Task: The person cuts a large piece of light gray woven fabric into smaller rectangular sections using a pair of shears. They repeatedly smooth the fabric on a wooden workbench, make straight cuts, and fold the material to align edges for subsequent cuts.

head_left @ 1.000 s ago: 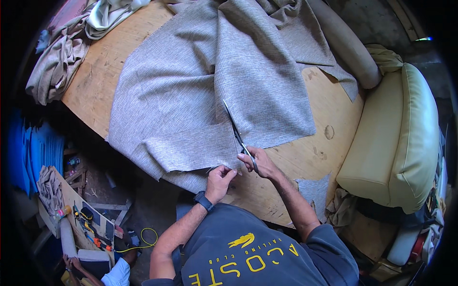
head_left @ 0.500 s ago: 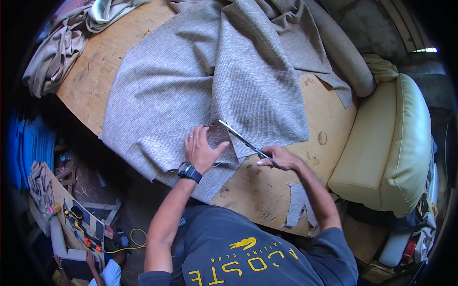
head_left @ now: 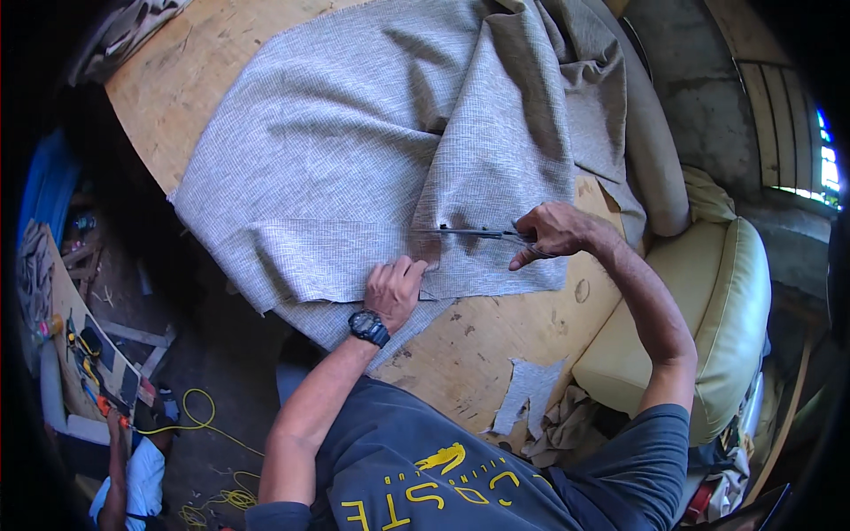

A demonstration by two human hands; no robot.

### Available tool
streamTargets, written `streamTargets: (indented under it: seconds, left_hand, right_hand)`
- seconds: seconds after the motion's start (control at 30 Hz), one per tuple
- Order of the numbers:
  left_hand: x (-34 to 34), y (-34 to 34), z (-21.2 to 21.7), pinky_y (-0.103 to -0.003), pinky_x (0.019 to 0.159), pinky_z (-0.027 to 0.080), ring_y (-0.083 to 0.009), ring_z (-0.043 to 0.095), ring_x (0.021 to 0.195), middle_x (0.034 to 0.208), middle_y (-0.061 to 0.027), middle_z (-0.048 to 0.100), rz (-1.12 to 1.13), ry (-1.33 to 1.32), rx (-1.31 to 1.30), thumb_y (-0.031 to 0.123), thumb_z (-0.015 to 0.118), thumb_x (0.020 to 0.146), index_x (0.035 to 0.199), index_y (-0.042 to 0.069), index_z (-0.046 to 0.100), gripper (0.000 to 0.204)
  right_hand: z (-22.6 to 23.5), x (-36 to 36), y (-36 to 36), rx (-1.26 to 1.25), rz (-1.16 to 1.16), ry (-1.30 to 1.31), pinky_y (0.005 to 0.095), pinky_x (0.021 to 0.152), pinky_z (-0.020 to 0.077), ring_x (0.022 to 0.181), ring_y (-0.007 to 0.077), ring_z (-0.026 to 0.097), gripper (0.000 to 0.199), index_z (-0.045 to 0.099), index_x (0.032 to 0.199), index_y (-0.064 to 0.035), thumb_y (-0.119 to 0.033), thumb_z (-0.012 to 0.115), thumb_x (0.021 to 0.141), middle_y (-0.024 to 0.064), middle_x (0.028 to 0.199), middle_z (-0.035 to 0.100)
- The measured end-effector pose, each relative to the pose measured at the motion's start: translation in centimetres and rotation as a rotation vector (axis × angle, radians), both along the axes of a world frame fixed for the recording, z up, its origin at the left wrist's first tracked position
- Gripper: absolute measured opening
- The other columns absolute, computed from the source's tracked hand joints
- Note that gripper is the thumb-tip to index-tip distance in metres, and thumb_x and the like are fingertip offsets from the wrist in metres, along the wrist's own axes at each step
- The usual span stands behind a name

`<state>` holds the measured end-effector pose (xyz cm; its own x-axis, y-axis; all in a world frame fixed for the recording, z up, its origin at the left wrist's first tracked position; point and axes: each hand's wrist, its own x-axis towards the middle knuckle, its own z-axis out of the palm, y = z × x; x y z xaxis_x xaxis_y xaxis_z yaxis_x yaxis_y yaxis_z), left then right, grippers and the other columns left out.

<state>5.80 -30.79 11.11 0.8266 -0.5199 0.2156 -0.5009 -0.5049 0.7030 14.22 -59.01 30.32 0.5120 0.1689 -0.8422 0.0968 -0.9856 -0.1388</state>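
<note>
A large sheet of grey woven fabric lies spread over a wooden worktable, its right part folded back on itself in a thick flap. The right hand comes in from the right with the forearm bent at the elbow and the wrist cocked toward the left; its fingers are curled shut through the handles of a pair of scissors, and the blades point left, lying nearly flat along the fabric just above the lower edge of the flap. How far the blades are parted cannot be told. The left hand reaches straight up from the lower edge, a black wristwatch on its wrist, and rests palm down on the fabric just below the scissor tips, fingers loosely bent and pressing the cloth to the table rather than gripping anything. The 2 hands sit near each other, with the blades between them. A small grey scrap lies on bare wood near the table's lower edge, and a cream upholstered armchair stands just beside the table on the right.
</note>
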Motion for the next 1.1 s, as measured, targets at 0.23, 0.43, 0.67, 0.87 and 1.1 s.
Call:
streamTargets:
  seconds: [0.23,0.43,0.67,0.87,1.1]
  left_hand:
    - [-1.6,1.0,5.1,-0.041,0.062,0.051,-0.0293,0.061,0.072,0.085,-0.0091,0.054,0.012,0.198,-0.245,0.005,0.067,0.083,0.119,0.009,0.064,0.036]
    - [-2.8,1.0,3.9,-0.04,0.063,0.051,-0.0264,0.062,0.073,0.087,-0.0076,0.055,-0.077,0.122,-0.227,0.008,0.069,0.083,0.118,0.009,0.066,0.034]
    - [-3.7,1.6,3.0,-0.04,0.062,0.05,-0.0259,0.062,0.072,0.085,-0.0076,0.055,-0.087,0.156,-0.226,0.008,0.068,0.084,0.115,0.009,0.068,0.031]
    - [-3.5,2.4,2.5,-0.04,0.061,0.05,-0.0257,0.061,0.07,0.083,-0.0074,0.054,-0.098,0.141,-0.235,0.008,0.066,0.085,0.115,0.009,0.068,0.03]
    - [-3.8,2.5,2.5,-0.04,0.061,0.05,-0.0255,0.061,0.07,0.085,-0.0073,0.054,-0.138,0.165,-0.233,0.01,0.066,0.086,0.118,0.01,0.067,0.032]
  right_hand:
    - [2.9,1.8,1.5,-0.016,0.065,0.095,0.0456,0.061,0.041,0.06,0.0287,0.058,0.073,0.057,0.071,-0.0001,-0.07,0.078,0.068,0.0128,0.06,0.055]
    - [4.2,3.5,2.7,-0.138,0.163,0.126,0.0431,0.062,0.0433,0.061,0.0261,0.059,0.066,0.06,0.072,-0.0011,-0.064,0.082,0.067,0.012,0.062,0.058]
    - [3.4,5.0,4.8,-0.195,0.154,0.331,0.044,0.063,0.0456,0.063,0.0253,0.062,0.067,0.064,0.074,-0.0006,-0.067,0.077,0.072,0.0121,0.064,0.062]
    - [3.4,4.5,4.4,-0.174,0.022,0.458,0.0434,0.059,0.0417,0.059,0.0231,0.058,0.064,0.062,0.074,0.001,-0.062,0.078,0.076,0.013,0.062,0.06]
    - [1.4,4.0,3.8,-0.121,0.037,0.475,0.0434,0.062,0.0434,0.061,0.0243,0.058,0.07,0.062,0.076,0.0015,-0.068,0.072,0.078,0.0129,0.064,0.061]
